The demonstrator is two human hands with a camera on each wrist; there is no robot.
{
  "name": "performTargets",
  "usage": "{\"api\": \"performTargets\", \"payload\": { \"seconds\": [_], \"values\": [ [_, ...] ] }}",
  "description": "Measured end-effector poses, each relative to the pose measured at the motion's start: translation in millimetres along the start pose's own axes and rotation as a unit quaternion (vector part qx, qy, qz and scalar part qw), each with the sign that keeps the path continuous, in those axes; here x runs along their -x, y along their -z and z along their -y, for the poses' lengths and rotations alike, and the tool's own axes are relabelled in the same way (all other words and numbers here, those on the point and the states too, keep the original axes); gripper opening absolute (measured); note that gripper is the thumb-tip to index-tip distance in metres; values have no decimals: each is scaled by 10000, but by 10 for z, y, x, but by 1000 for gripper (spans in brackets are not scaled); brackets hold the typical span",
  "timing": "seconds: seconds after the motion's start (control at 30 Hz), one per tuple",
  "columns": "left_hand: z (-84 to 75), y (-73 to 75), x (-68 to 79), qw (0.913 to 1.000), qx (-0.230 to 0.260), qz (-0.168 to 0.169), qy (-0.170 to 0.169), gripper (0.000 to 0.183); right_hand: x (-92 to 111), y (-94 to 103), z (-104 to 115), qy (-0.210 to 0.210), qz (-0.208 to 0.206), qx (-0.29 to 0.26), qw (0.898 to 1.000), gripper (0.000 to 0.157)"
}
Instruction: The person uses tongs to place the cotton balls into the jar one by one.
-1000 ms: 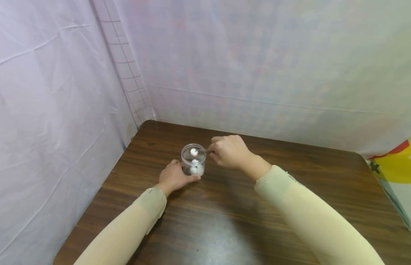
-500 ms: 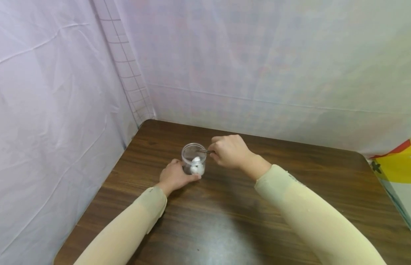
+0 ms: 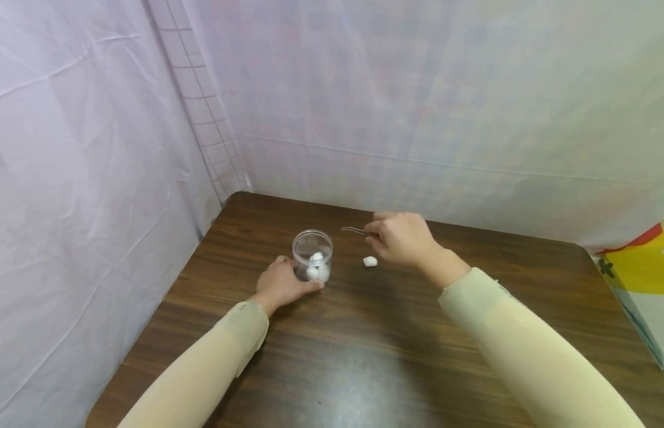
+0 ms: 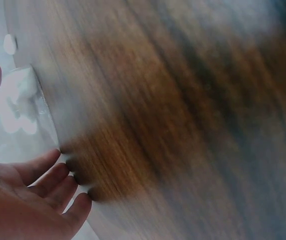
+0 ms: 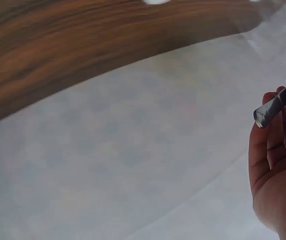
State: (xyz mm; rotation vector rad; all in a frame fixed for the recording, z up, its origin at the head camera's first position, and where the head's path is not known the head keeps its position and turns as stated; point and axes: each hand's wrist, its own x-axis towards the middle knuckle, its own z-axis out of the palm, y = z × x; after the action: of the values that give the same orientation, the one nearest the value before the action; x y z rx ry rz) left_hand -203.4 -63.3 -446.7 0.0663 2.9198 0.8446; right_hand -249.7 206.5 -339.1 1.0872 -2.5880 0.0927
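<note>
My left hand (image 3: 285, 284) holds a clear open-topped jar (image 3: 312, 238) standing upright on the table, thumb on the near side and fingers on the far side. Several white cotton balls (image 3: 317, 273) lie in its bottom. In the left wrist view, the thumb and fingers (image 4: 47, 185) curve about the jar (image 4: 42, 125). To the right of the jar, my right hand (image 3: 401, 239) pinches metal tweezers (image 3: 354, 230), whose tips point left with nothing between them. The right wrist view shows the tweezers' wide end (image 5: 270, 111) above the palm. One cotton ball (image 3: 370, 261) lies on the table below the right hand.
The dark wooden table (image 3: 332, 339) meets a white cloth (image 3: 417, 119) along its back edge. Another white cloth (image 3: 85, 208) hangs on the left. A yellow and red item (image 3: 639, 267) is beyond the right edge.
The cotton ball held in the tweezers over the jar has dropped inside. My right hand has moved right with the tweezers, and a cotton ball on the table now shows. The left hand stays put.
</note>
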Motion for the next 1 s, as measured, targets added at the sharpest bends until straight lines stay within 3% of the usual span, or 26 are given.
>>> {"api": "performTargets", "payload": {
  "seconds": [0.23,0.37,1.0],
  "values": [
    [38,-20,-15,10000,-52,-18,14,86,353,-352,-287,-664,1022,-7,9925,13],
    [66,-52,-17,10000,-50,-4,38,86,479,-529,-373,-846,1388,33,9867,13],
    [41,-3,18,10000,-14,-51,-7,83,512,-663,-387,-792,1568,53,9844,13]
  ]
}}
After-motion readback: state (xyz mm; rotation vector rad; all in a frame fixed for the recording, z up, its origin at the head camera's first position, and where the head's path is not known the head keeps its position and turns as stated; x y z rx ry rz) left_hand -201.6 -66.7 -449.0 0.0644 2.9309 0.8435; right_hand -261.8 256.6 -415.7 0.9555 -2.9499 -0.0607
